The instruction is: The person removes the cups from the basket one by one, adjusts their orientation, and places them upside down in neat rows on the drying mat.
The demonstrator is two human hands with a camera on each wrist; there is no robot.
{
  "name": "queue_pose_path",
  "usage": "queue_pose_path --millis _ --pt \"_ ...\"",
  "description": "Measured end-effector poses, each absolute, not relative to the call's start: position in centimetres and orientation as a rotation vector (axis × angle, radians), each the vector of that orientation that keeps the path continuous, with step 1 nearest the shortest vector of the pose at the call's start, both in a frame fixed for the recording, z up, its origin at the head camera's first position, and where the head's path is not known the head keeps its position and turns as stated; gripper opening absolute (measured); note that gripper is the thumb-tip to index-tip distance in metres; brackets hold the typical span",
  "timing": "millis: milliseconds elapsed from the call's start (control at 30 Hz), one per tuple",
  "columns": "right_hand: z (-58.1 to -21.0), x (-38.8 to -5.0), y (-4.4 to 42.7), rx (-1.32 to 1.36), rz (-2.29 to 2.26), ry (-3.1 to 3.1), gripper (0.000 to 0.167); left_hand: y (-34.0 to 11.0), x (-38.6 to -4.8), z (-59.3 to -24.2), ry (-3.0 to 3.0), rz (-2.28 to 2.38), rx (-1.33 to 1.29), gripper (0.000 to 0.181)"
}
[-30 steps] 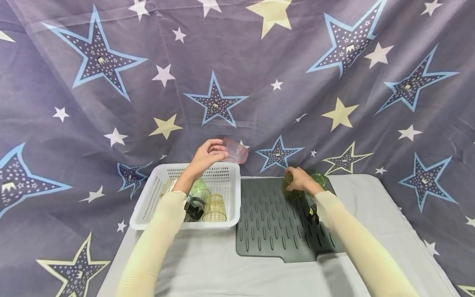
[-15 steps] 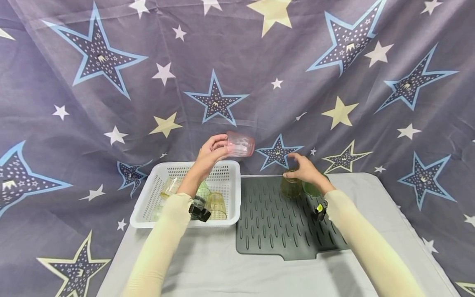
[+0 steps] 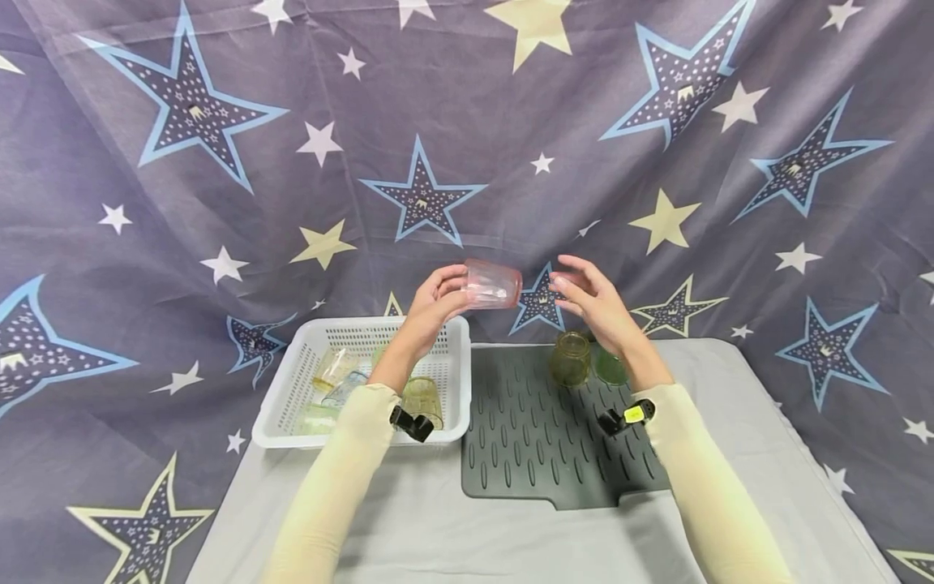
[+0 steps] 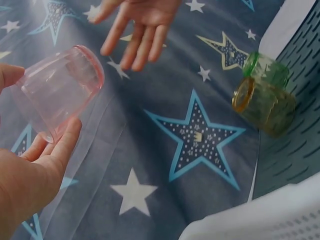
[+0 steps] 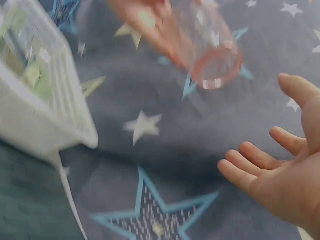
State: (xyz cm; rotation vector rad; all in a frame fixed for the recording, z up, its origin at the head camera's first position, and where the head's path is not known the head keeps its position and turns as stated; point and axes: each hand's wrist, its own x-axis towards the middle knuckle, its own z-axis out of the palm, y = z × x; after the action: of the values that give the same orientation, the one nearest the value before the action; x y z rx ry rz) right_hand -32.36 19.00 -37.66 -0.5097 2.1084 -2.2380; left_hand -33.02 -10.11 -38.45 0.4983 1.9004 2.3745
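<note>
My left hand [image 3: 436, 307] holds a clear pink glass [image 3: 493, 285] between thumb and fingers, in the air above the back right corner of the white basket. The glass lies on its side, one end pointing right. Just right of it, apart from the glass, is my right hand [image 3: 593, 302], its fingers spread and nothing in them. Below that hand an amber glass [image 3: 570, 358] and a green glass [image 3: 611, 367] stand side by side on the dark drying mat [image 3: 511, 454]. The left wrist view shows the pink glass [image 4: 62, 90] with fingers on either side.
Left of the mat is the white perforated basket [image 3: 277, 405], with several glasses inside, among them a yellow glass [image 3: 423, 399]. A star-patterned cloth [image 3: 438, 97] hangs directly behind the table [image 3: 452, 543].
My right hand has let go of the amber glass, leaving it on the mat, and has risen toward the pink glass. My left hand has carried the pink glass rightward and slightly up.
</note>
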Motion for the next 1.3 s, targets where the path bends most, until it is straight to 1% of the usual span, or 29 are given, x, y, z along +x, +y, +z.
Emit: queue_pose_path --millis 100,333,567,900,1167,1300 --pt "-37.0 -31.7 18.1 -0.548 -2.294 1.93 0.051 -9.3 -32.9 -38.5 1.882 2.382 0.507 0.059" --pt "-36.2 -31.0 16.2 -0.539 -2.267 1.835 0.06 -8.0 -32.6 -38.6 1.83 2.395 0.572 0.058" --pt "-36.1 -30.9 15.0 -0.539 -2.276 1.81 0.053 -7.4 -32.0 -38.4 1.804 2.365 0.675 0.062" --pt "-36.1 -30.7 14.9 -0.505 -2.307 1.825 0.042 -7.5 -31.8 -38.1 1.816 2.297 0.69 0.065" --pt "-35.8 -30.5 15.1 -0.467 -2.324 1.822 0.041 -8.1 -31.9 -37.6 1.954 2.148 0.676 0.07" --pt "-35.7 -30.8 15.2 -0.465 -2.365 1.827 0.04 -8.7 -32.0 -37.1 2.012 2.091 0.662 0.069"
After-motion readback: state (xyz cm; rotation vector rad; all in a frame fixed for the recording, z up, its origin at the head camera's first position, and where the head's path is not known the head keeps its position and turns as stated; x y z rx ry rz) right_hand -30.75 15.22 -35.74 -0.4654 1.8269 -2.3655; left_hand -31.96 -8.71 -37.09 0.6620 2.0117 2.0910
